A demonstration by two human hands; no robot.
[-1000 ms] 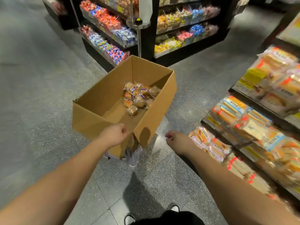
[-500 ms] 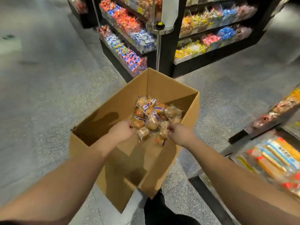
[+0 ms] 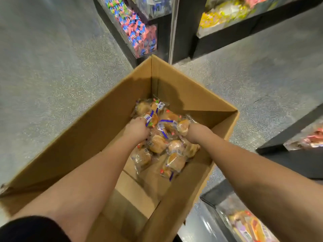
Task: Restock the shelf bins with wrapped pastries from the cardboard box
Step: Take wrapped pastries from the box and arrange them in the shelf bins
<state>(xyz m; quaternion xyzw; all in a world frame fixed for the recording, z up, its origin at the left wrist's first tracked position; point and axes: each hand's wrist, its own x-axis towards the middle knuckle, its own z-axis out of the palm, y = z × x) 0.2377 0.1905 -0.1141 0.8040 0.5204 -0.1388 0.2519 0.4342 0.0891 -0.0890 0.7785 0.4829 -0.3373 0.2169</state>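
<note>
Head view, looking steeply down into an open cardboard box that fills the middle of the frame and stands on a speckled grey floor. A heap of wrapped pastries, round golden buns in clear film with blue and white labels, lies on the box bottom toward its far corner, at about 12 o'clock from the person. Both bare forearms reach down into the box from 6 o'clock. The left hand, at 9 o'clock of the heap, has its fingers curled down around one labelled pastry at the heap's near-left edge. The right hand, at 3 o'clock of the heap, has its fingers closed on another pastry on the heap's right side; the fingertips of both hands are hidden among the wrappers. The near part of the box bottom shows bare cardboard flaps. A black sleeve appears at 7 o'clock. Beyond the box, at 12 o'clock, a black shelf unit carries bins of red and blue sweets and, toward 1 o'clock, yellow packets. At 4 to 5 o'clock, a low black shelf holds blurred wrapped goods.
</note>
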